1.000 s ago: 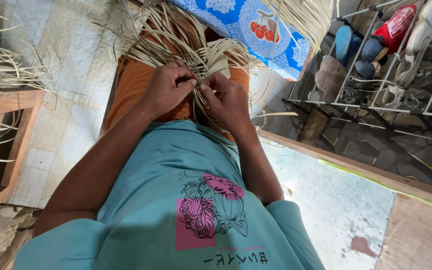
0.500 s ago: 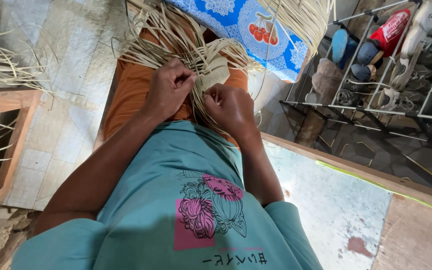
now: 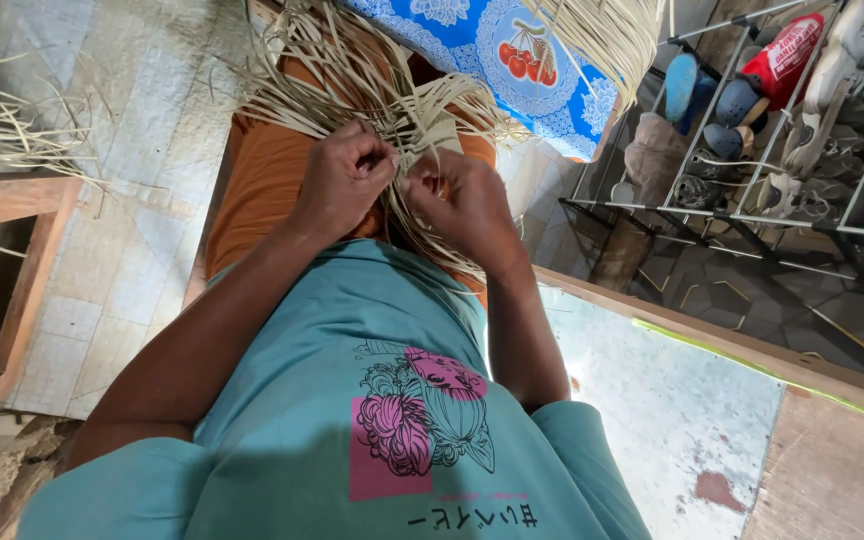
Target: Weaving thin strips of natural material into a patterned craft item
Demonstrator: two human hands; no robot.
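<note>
A loose woven piece of pale straw strips (image 3: 372,85) rests on my lap, over my orange trousers (image 3: 262,180). Its free ends fan out away from me. My left hand (image 3: 342,180) is curled into a fist around some strips at the near edge of the weave. My right hand (image 3: 467,205) pinches strips right beside it, knuckles nearly touching the left hand. My teal shirt (image 3: 352,420) fills the lower part of the view.
A blue cloth with a cherry print (image 3: 512,60) lies beyond the weave. A metal shoe rack (image 3: 782,140) with shoes stands to the right. More straw (image 3: 2,130) lies on a wooden frame (image 3: 12,230) at left. Tiled floor (image 3: 122,250) surrounds me.
Both hands shifted slightly along the near edge of the weave, working the strips; the right hand moved closer to the left. The view also shifted a little.
</note>
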